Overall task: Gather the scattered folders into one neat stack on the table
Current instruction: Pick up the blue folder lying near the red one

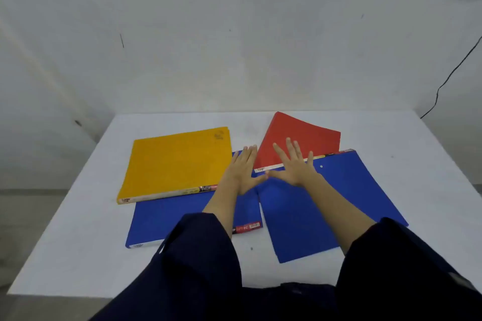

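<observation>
Several folders lie spread on the white table (78,229). A yellow folder (174,161) sits at the back left, overlapping a blue folder (167,216) in front of it. A red folder (302,135) lies at the back right, partly under a second blue folder (331,198) that runs toward the front right. My left hand (242,169) and my right hand (294,164) hover flat over the middle, fingers spread and thumbs touching, holding nothing. The right hand is over the red folder's near edge.
A white wall rises right behind the table's far edge. A black cable (448,78) hangs down the wall at the right. My dark sleeves (198,263) cover the table's front edge.
</observation>
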